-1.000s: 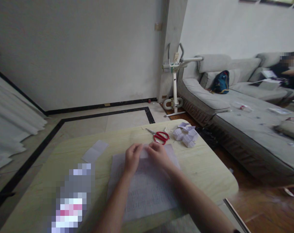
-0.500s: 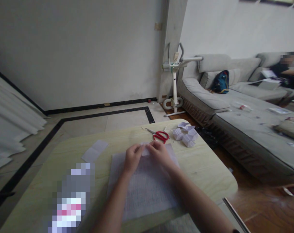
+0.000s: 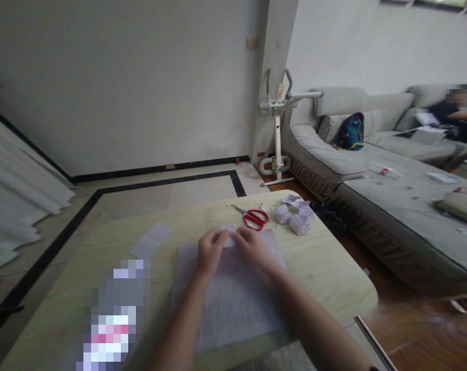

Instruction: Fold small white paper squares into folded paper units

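Observation:
Between my two hands is a small piece of white paper [image 3: 229, 238], pinched at its left by my left hand [image 3: 211, 251] and at its right by my right hand [image 3: 253, 247]. Both hands are closed, thumbs and fingers meeting on the paper. Beneath them a large printed sheet [image 3: 237, 304] lies flat on the table [image 3: 326, 288]. Just beyond my right hand are red-handled scissors [image 3: 256, 219], their blades pointing up and left. Several folded paper pieces [image 3: 295, 214] sit in a cluster to the right of the scissors.
A creased paper sheet [image 3: 151, 240] lies on the table's left part, with a pixelated object [image 3: 111, 319] nearer me. Right of the table stands a grey sofa [image 3: 403, 216] with a blue backpack [image 3: 351, 131] and a seated person [image 3: 457, 111]. An exercise machine [image 3: 277, 129] stands behind.
My hands stay almost in place on the small paper. Slightly more of the paper shows between my fingers now.

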`<state>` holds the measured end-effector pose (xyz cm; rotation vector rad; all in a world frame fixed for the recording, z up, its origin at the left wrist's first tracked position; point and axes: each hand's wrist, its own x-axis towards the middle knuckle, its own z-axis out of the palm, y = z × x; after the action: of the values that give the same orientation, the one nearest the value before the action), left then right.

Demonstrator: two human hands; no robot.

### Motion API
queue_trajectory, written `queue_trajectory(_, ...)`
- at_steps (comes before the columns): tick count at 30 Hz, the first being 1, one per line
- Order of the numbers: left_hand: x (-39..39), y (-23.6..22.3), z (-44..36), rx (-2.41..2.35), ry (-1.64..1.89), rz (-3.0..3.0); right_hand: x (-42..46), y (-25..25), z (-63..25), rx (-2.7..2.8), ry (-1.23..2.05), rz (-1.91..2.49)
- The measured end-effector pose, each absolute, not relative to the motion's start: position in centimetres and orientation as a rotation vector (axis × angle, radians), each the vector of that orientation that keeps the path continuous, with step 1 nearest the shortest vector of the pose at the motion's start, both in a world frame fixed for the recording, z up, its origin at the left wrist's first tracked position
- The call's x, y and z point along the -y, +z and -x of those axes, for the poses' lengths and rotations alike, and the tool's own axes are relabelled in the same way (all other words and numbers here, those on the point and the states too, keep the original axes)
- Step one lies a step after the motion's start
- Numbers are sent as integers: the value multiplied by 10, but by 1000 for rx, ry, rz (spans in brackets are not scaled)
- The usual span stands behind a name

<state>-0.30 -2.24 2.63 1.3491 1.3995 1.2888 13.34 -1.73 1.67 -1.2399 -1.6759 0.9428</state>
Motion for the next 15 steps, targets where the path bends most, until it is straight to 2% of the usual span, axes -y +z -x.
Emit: queue_trajectory(15,21,24,5,-1330,1268,-1196,20,18,-133,1646,940,1304)
